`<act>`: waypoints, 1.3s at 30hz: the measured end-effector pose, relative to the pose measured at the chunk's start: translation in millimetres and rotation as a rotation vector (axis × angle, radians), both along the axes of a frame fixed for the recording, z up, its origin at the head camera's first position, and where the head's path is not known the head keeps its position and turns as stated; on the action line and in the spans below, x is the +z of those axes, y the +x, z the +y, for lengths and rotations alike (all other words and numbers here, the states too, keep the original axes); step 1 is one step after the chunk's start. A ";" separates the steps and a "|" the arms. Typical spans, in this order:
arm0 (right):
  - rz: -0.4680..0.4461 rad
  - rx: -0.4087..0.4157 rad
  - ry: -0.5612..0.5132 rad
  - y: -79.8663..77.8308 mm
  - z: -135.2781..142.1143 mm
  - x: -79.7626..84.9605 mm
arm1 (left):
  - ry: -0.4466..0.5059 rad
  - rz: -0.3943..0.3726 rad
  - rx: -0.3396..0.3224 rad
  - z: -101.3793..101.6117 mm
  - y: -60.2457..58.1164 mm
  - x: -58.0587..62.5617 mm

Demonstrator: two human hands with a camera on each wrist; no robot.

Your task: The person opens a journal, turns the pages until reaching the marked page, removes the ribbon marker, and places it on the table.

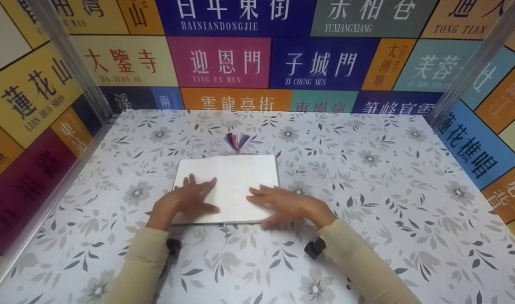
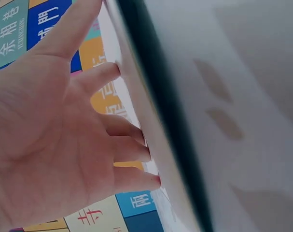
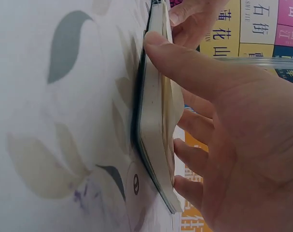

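An open notebook (image 1: 232,177) with blank white pages and a dark cover lies on the flowered tablecloth. My left hand (image 1: 189,197) rests on the left page, fingers spread and thumb pointing toward the middle. In the left wrist view, the fingertips of that hand (image 2: 64,130) touch the page above the dark cover edge. Over the right page lies my right hand (image 1: 282,204), its fingers extended. The right wrist view has this hand's thumb (image 3: 180,63) at the notebook's near edge (image 3: 153,106), where a few pages bulge up from the stack beneath.
A small fan of purple, red and white strands (image 1: 237,141) lies just beyond the notebook's far edge. The floral tablecloth (image 1: 367,190) spreads around it. Colourful panels with Chinese place names (image 1: 223,63) stand behind and at both sides, with clear posts (image 1: 84,71) at the corners.
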State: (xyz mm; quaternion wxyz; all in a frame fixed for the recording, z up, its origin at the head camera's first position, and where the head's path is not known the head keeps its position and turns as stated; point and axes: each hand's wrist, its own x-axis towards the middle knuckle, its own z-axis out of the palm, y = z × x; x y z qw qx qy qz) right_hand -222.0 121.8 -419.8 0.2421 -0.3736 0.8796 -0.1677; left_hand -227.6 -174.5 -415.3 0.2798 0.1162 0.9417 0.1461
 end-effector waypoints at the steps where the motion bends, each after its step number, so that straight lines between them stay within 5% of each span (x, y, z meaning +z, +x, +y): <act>1: -0.009 -0.002 -0.004 -0.5 0.4 0.2 | 0.001 0.002 -0.001 0.0 0.0 -0.1; 15: -0.088 -0.002 -0.012 -5.2 8.7 1.3 | 0.006 0.013 -0.033 0.6 -3.2 -2.5; 25: -0.077 -0.076 -0.170 -8.8 12.2 -4.1 | 0.018 0.016 -0.032 -2.7 -1.9 -1.8; 32: 0.058 -0.225 -0.210 -12.4 16.2 -2.8 | 0.002 0.029 -0.031 -1.6 -3.0 -3.3; 39: 0.140 -0.395 -0.410 -17.0 19.6 -8.5 | 0.013 0.031 -0.025 -0.4 -2.7 -1.0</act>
